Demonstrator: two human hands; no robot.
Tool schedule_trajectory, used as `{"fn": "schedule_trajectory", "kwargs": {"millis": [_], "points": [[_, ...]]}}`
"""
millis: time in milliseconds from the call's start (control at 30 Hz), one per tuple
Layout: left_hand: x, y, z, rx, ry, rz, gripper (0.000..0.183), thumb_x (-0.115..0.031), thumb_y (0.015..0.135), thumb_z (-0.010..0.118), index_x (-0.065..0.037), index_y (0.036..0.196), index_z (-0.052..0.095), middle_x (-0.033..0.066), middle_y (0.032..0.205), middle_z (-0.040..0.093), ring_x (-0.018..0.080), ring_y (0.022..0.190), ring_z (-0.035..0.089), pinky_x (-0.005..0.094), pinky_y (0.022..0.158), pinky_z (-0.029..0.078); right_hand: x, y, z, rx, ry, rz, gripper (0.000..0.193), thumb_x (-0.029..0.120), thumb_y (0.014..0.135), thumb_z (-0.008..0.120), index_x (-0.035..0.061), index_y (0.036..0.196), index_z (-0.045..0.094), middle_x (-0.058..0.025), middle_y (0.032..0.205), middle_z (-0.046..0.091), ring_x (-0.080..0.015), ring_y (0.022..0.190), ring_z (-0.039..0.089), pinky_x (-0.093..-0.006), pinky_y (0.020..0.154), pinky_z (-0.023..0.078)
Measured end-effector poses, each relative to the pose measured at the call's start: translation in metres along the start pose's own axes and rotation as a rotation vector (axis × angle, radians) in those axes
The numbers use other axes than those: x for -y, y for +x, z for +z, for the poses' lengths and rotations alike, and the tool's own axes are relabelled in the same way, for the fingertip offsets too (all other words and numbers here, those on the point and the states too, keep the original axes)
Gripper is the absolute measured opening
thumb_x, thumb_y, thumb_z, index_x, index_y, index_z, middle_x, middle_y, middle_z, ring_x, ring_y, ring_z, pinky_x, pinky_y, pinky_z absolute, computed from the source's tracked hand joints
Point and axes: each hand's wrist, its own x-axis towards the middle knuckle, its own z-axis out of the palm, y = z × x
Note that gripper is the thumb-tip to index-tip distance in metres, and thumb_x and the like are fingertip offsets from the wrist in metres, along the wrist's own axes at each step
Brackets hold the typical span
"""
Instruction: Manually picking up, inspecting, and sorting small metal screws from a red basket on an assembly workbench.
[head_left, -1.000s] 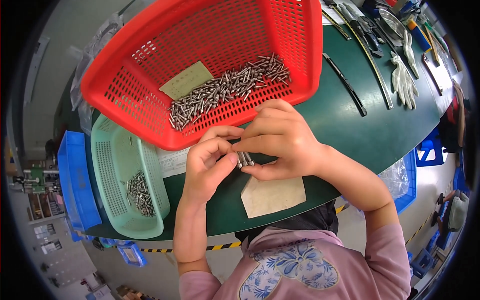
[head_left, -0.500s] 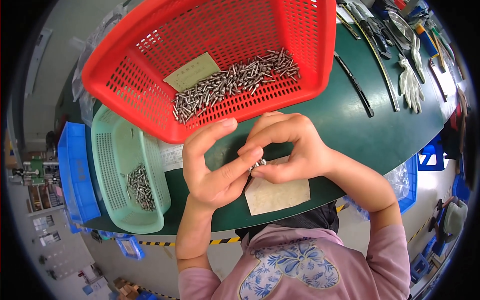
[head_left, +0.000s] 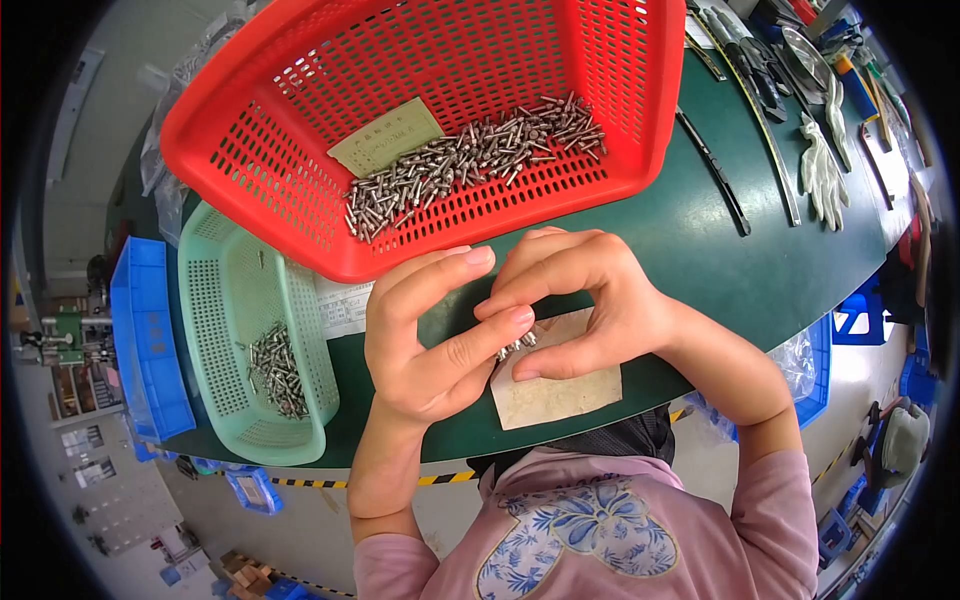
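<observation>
My left hand (head_left: 425, 335) and my right hand (head_left: 580, 300) meet over a beige card (head_left: 560, 390) on the green table (head_left: 720, 270). Between their fingertips they pinch a few small metal screws (head_left: 515, 345). Just beyond the hands stands a tilted red basket (head_left: 300, 170) holding a pile of silver screws (head_left: 470, 160) and a beige label card (head_left: 385, 137). Left of my left hand, a pale green basket (head_left: 220, 310) holds a smaller heap of screws (head_left: 275, 365).
A blue bin (head_left: 150, 340) sits at the far left past the green basket. White gloves (head_left: 820, 165), long dark metal strips (head_left: 715, 170) and hand tools (head_left: 770, 70) lie at the table's right end. Blue crates (head_left: 815, 350) stand below the table's right edge.
Both hands have drawn back from the red basket's rim toward me, over the beige card. The left hand's fingers have spread, and the few screws now show between the fingertips.
</observation>
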Motion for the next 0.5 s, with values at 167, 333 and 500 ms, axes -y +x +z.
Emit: {"fn": "schedule_trajectory", "kwargs": {"millis": [167,333,500], "points": [[0.0000,-0.0011,0.0008,-0.008,-0.012,-0.017,0.032,-0.005,0.059,0.071,-0.014,0.090,0.072,0.0114,0.109,0.057,0.0267,0.091,0.057,0.0341,0.075,0.049,-0.0005,0.0001,0.0005,-0.001,0.007,-0.007,0.033,0.009,0.060,0.079,0.0016,0.089,0.067,-0.0092,0.087,0.067,-0.0208,0.080,0.062,-0.0313,0.072,0.049],[-0.0018,-0.0045,0.0023,-0.008,-0.164,-0.159,0.034,0.001,0.058,0.066,-0.012,0.089,0.072,0.0122,0.105,0.058,0.0267,0.093,0.057,0.0342,0.076,0.049,-0.0038,-0.0011,-0.0007,-0.013,-0.020,-0.022,0.030,0.006,0.061,0.078,-0.0002,0.088,0.066,-0.0103,0.084,0.065,-0.0211,0.078,0.062,-0.0306,0.070,0.050],[-0.0043,-0.0042,0.0035,-0.028,-0.277,-0.267,0.036,0.004,0.058,0.064,-0.010,0.089,0.072,0.0138,0.102,0.058,0.0270,0.094,0.057,0.0338,0.078,0.049,-0.0036,-0.0018,0.0005,-0.043,0.021,0.010,0.027,0.004,0.063,0.076,-0.0011,0.087,0.066,-0.0111,0.083,0.064,-0.0202,0.077,0.062,-0.0299,0.069,0.050]]}}
